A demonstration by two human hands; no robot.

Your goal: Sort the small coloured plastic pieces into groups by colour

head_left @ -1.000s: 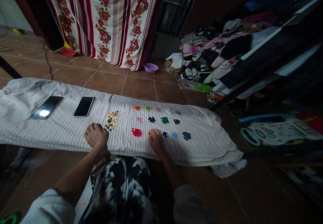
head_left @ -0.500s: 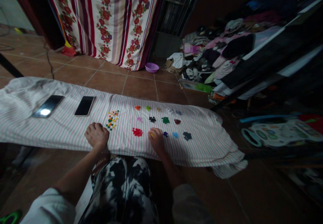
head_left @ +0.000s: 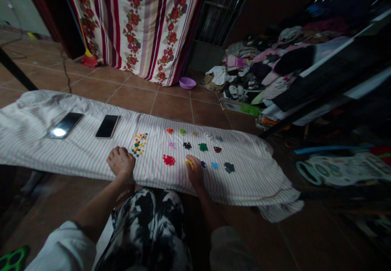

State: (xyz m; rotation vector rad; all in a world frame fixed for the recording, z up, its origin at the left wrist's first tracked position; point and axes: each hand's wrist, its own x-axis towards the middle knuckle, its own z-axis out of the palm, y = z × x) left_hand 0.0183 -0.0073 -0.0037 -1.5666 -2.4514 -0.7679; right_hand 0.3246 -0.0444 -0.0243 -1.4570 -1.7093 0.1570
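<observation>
My left hand (head_left: 121, 161) rests on the striped cloth with its fingers curled under; whether anything is in them is hidden. Just right of it lies a loose patch of mixed yellow, green and orange small pieces (head_left: 139, 144). My right hand (head_left: 195, 172) is low over a group of yellow pieces (head_left: 190, 164), its finger and thumb apart around them, and hides part of that group. On its left is a red pile (head_left: 169, 159); on its right are dark blue (head_left: 203, 164), light blue (head_left: 214, 165) and grey pieces (head_left: 229, 167). Black pieces (head_left: 187, 145) sit behind it.
Two phones (head_left: 107, 126) lie on the cloth (head_left: 85, 153) at the left. Further small colour groups, such as green pieces (head_left: 203, 147), form rows behind. A purple basin (head_left: 187, 83), a curtain (head_left: 146, 26) and heaped clothes (head_left: 262, 59) are beyond the covered surface.
The view has shifted slightly, so everything sits a little further right. My right hand's finger and thumb have spread, showing more yellow. My left hand stays beside the mixed pieces.
</observation>
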